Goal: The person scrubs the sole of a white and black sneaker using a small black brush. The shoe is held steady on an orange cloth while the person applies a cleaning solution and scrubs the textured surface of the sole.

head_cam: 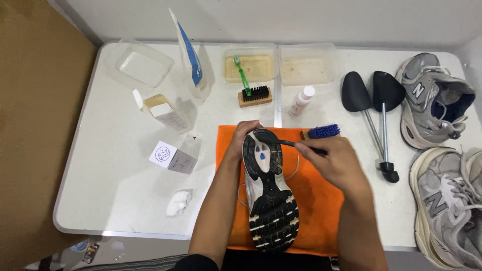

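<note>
The shoe (268, 193) has a bumpy rubber bottom. It lies on a soft orange cloth (314, 206). The table (115, 170) is smooth. The tubs (306, 62) are clear plastic.

Orange towel (321, 211), black-and-silver ridged shoe sole (268, 195) with blue spots, blue-bristled brush (324, 131).

Bare forearms, no sleeves; dark garment at the lap.

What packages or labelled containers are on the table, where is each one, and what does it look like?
Pouch: back left, tall, upright, white and blue.
Open carton: left of the orange towel, white and tan.
Small box: front of the carton, white with a round emblem.
Small bottle: behind the towel, pale pink, white cap.
</note>
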